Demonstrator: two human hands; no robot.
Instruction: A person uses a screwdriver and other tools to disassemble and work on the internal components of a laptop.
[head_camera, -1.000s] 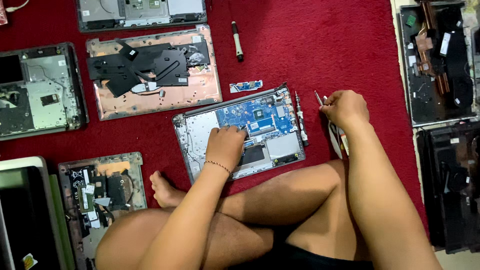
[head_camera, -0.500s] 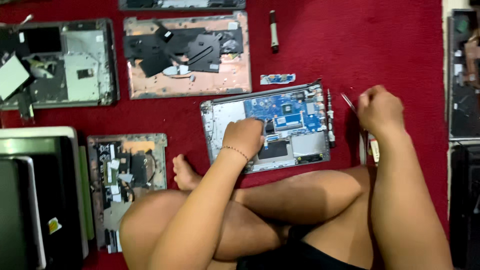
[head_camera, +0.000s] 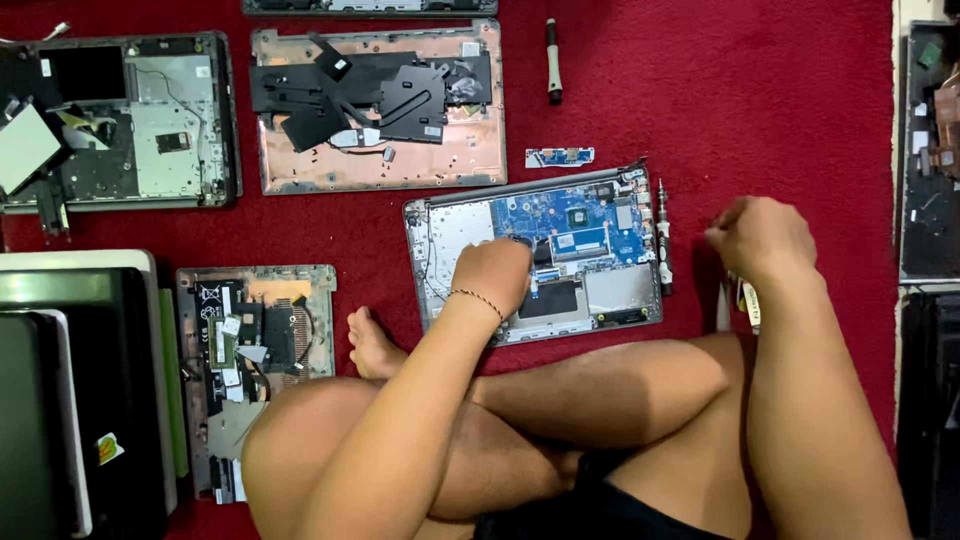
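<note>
An opened laptop base (head_camera: 620, 295) with a blue circuit board (head_camera: 560, 215) lies on the red carpet in front of my crossed legs. My left hand (head_camera: 492, 275), with a thin bracelet on the wrist, rests on its middle, fingers bent down onto a dark part by the board; the fingertips are hidden. My right hand (head_camera: 760, 240) hovers over the carpet to the right of the base, fingers curled, with the tip of a thin tool showing at its left. Small pale items (head_camera: 748, 298) lie under that wrist. A screwdriver (head_camera: 662, 240) lies along the base's right edge.
A copper-coloured laptop shell (head_camera: 470, 160) and a small blue board (head_camera: 560, 156) lie behind the base, and a pen-like tool (head_camera: 552, 60) farther back. More opened laptops sit at the left (head_camera: 190, 130), lower left (head_camera: 300, 290) and right edge (head_camera: 925, 200). Stacked closed laptops (head_camera: 70, 390) are at the far left.
The view has drifted, so everything sits lower and more to the right. My right hand has pulled slightly away from the base and the thin tool shows less. My left hand stays on the laptop.
</note>
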